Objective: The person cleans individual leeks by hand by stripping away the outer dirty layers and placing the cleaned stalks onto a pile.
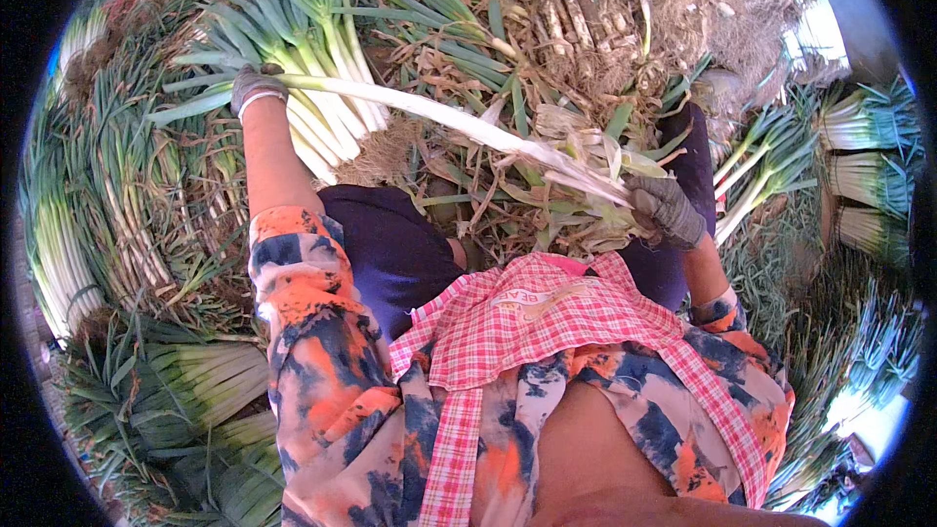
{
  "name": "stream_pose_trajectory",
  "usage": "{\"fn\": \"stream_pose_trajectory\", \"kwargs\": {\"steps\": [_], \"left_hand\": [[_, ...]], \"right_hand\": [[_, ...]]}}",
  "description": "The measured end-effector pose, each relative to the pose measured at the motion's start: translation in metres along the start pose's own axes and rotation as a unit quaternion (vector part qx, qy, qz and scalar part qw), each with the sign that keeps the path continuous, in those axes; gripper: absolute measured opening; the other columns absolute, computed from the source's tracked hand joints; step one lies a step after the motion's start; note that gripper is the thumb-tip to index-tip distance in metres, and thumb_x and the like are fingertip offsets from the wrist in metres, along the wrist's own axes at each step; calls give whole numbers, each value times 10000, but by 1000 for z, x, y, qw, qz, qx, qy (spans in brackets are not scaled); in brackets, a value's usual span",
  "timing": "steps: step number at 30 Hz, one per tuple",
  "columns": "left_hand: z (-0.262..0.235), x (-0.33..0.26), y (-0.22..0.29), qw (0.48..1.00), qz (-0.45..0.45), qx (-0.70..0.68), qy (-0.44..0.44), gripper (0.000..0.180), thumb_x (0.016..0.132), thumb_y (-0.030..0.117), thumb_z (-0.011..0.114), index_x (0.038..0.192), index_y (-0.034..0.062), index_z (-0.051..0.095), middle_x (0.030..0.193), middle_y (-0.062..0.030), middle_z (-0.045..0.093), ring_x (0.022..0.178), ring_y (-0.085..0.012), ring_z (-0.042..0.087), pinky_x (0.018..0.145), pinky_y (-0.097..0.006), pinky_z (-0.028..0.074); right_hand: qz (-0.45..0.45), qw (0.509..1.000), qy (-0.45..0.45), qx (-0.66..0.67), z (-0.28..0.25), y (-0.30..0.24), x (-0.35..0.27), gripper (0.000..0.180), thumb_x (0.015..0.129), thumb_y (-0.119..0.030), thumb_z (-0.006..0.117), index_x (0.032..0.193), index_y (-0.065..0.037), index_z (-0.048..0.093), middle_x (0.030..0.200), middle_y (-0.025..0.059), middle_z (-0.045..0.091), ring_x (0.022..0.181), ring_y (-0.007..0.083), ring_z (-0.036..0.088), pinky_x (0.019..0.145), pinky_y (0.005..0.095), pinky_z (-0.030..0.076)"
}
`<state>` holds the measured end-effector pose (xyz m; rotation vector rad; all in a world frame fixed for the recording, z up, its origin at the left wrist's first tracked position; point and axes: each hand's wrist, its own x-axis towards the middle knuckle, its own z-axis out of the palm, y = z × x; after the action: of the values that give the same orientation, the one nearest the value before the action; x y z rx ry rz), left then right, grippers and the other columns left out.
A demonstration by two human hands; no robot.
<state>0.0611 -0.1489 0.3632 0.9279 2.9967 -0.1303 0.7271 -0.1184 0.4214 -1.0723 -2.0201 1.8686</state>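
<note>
White leek point(429, 109): left grip point(258, 90) clamped on its green part, right grip point(670, 210) on its pale end. Bunch point(314, 49) just beside left grip; scraps point(571, 210) beside right.

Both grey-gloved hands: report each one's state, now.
Left hand: closed, holding a long green-and-white spring onion near its leaves.
Right hand: closed at that spring onion's pale, frayed lower end; exact grip hidden.

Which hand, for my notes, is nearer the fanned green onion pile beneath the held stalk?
Left hand, at the left edge of the onion pile; the right hand is well to its right.
</note>
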Motion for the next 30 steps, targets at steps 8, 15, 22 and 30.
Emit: {"fn": "stream_pose_trajectory", "kwargs": {"steps": [8, 15, 22, 30], "left_hand": [[-20, -13, -1, 994, -57, -30, -83, 252, 790, 215, 569, 1033, 264, 614, 1105, 27, 570, 953, -121, 573, 740, -268, 478], [-60, -43, 71, 816, -146, -558, -37, 249, 754, 207, 618, 993, 166, 562, 887, -62, 599, 779, -177, 576, 672, -294, 475], [-77, -52, 100, 349, -222, -901, -130, 390, 716, 215, 681, 1010, 90, 457, 702, -102, 525, 595, -225, 505, 577, -358, 473], [-112, -99, 144, 351, -66, -927, -114, 283, 721, 250, 696, 745, 94, 460, 552, -22, 425, 511, -155, 444, 591, -366, 488]], "right_hand": [[-20, 849, 147, -507, -23, -22, -5, 363, 763, -300, 596, 1005, -32, 557, 984, 136, 563, 871, 289, 564, 748, 351, 442], [-320, 829, 255, -380, 97, -119, 104, 336, 617, -166, 698, 869, -41, 513, 947, 129, 554, 877, 284, 539, 766, 352, 424], [-202, 853, 284, -388, 110, -101, 176, 221, 778, -234, 547, 881, -45, 491, 800, 175, 567, 758, 319, 564, 664, 411, 429], [-167, 932, 181, -268, 68, -89, 182, 372, 768, -346, 577, 929, -22, 491, 756, 182, 587, 748, 342, 583, 639, 399, 457]]}}
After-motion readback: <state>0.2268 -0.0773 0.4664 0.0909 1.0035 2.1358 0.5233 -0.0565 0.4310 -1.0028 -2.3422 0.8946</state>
